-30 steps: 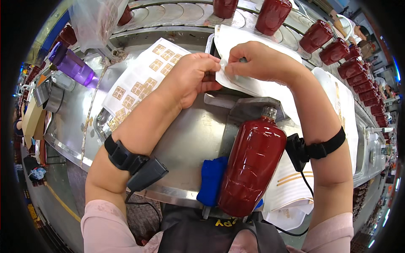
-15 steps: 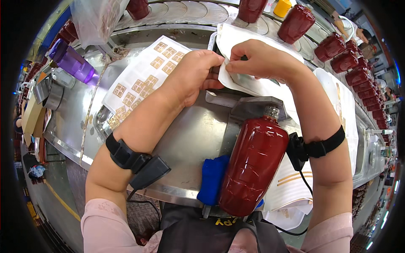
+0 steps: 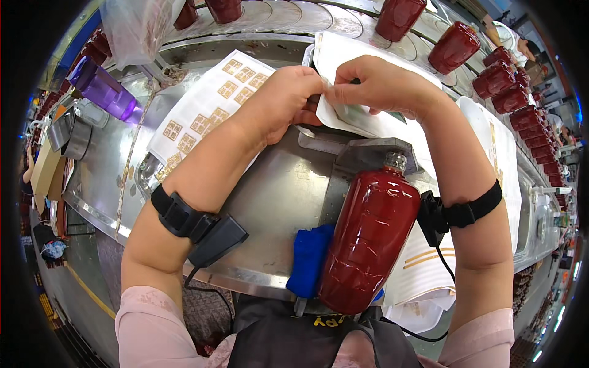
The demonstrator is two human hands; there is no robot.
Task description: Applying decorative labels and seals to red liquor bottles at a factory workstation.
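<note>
My left hand (image 3: 288,98) and my right hand (image 3: 374,83) meet over a white label sheet (image 3: 362,119) lying on the steel bench, and both pinch its near edge with the fingertips. What sits between the fingertips is hidden. A dark red ribbed glass bottle (image 3: 368,236) lies tilted close to my body, its neck pointing away toward the hands, between my forearms. A blue cloth (image 3: 310,257) rests against its left side.
A white sheet of gold square labels (image 3: 208,113) lies left of my hands. A purple bottle (image 3: 104,92) stands at far left. Several red bottles (image 3: 485,67) ride a curved conveyor at the back and right. White sheets with gold stripes (image 3: 429,264) lie at right.
Both hands stay pinched on the label sheet, with only a small shift. The red bottles on the conveyor have moved along toward the left.
</note>
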